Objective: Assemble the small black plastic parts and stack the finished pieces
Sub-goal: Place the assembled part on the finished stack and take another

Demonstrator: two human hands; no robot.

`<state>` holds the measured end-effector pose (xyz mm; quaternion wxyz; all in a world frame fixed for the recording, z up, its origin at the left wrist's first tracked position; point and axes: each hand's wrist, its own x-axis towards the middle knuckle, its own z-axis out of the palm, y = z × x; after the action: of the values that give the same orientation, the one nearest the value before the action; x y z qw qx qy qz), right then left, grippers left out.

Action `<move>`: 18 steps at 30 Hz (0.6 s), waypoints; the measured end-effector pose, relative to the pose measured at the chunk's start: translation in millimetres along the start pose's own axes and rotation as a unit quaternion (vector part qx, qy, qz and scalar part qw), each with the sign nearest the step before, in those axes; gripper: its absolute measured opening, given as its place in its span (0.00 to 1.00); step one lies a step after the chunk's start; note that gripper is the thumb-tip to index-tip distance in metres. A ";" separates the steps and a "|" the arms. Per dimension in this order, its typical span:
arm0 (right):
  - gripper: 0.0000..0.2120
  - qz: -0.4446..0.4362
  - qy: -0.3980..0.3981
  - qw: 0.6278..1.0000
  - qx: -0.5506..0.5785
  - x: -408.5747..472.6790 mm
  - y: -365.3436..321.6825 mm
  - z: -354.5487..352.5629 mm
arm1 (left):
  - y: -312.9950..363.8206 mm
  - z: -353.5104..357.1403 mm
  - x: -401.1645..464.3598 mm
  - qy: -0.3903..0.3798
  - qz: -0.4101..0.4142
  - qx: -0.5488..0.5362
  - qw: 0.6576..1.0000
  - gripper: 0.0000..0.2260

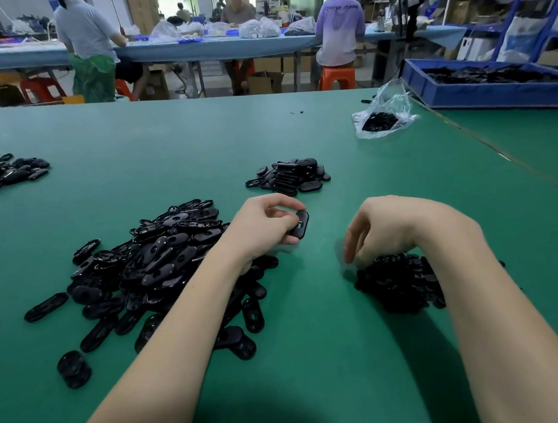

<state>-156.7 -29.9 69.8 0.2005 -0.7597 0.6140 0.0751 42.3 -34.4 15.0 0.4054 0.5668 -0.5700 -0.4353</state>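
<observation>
At 9 o'clock on the green table lies a big heap of black oval parts. The left hand pinches one oval part at centre. The right hand, blurred, dips curled fingers into a smaller pile at 4 o'clock; its grasp cannot be told. The stacked pieces sit at 12 o'clock. No writing is legible.

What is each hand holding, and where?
Left hand pinches one black oval part at its near end. Right hand: blurred, cannot tell.
</observation>
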 end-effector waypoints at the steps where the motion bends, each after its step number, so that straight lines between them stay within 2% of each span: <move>1: 0.09 -0.002 -0.009 1.000 -0.004 -0.7 -0.3 -0.5 | 1.0 -0.2 -0.8 0.001 -0.004 -0.008 1.000 0.09; 4: 0.09 -0.001 -0.028 1.000 -0.006 -0.6 -0.6 2.4 | 4.3 1.7 -0.8 0.009 -0.016 -0.031 0.999 0.09; 10: 0.06 0.004 0.007 1.000 -0.011 3.2 3.2 6.3 | 4.9 5.5 -2.2 0.023 -0.024 -0.067 0.997 0.06; 18: 0.09 0.001 0.004 0.999 0.038 4.0 9.6 6.8 | 3.4 6.6 -2.3 0.025 -0.030 -0.077 0.996 0.05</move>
<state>-164.1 -32.4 60.2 0.2267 -0.7514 0.6177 0.0493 35.0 -31.9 16.4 0.4486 0.5611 -0.5073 -0.4760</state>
